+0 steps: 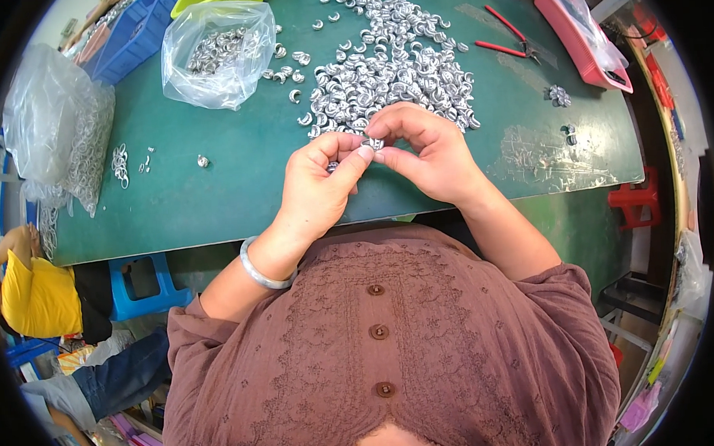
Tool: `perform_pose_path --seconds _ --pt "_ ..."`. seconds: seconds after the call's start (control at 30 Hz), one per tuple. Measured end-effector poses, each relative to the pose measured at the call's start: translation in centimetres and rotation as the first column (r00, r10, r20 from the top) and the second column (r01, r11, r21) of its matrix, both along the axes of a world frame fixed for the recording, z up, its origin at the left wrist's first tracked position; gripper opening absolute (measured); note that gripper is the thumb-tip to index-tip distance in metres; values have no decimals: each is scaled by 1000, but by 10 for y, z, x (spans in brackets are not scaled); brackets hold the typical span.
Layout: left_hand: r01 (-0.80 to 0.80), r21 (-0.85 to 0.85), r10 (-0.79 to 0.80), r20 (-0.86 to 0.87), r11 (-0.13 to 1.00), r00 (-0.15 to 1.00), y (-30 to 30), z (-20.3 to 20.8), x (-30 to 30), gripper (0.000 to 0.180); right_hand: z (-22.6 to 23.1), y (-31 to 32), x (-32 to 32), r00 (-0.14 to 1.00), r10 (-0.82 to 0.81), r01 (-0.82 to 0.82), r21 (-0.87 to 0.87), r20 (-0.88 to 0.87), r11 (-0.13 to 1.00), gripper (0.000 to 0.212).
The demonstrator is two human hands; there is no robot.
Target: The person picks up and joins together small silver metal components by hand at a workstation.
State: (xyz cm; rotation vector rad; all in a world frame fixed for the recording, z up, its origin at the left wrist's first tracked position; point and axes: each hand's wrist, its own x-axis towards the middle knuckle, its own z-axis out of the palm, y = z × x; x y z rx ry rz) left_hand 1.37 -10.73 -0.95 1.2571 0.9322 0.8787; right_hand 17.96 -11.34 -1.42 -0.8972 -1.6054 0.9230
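Note:
Both hands meet at the near edge of a heap of small silvery curved metal pieces (383,80) on the green table. Between the fingertips is one such silvery metal piece (375,143), pinched from both sides. My left hand (316,177) has its thumb and index finger on it, and another shiny piece (332,166) shows under the curled fingers. My right hand (429,154) pinches the piece from the right with thumb and fingers. Its exact shape is partly covered by the fingertips.
An open clear bag (238,78) of metal pieces stands left of the heap, beside a bag of rings (87,146). Red-handled pliers (504,49) lie to the right, near a pink basket (575,38). A person in yellow (41,293) sits at the left.

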Motion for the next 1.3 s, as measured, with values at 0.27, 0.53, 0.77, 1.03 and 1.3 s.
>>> perform_pose_path --seconds 0.27,0.53,0.77,1.03,1.3 --pt "29 -248 20 195 968 981 0 3 -5 15 12 -5 5 939 -59 -75 -372 -338 925 17" --pt "16 -168 22 222 986 975 -1 3 -5 19 13 -9 3 975 4 -109 -464 -221 879 14" --pt "5 -59 6 188 998 982 -3 4 -4 20 18 -11 1 981 12 -106 -480 -194 871 11" --pt "12 -34 -7 163 999 987 -4 5 -5 22 17 -11 0 981 16 -111 -488 -196 866 14" --pt "18 8 -19 204 1000 979 -5 3 -4 27 14 -13 -2 969 6 -110 -409 -247 906 10"
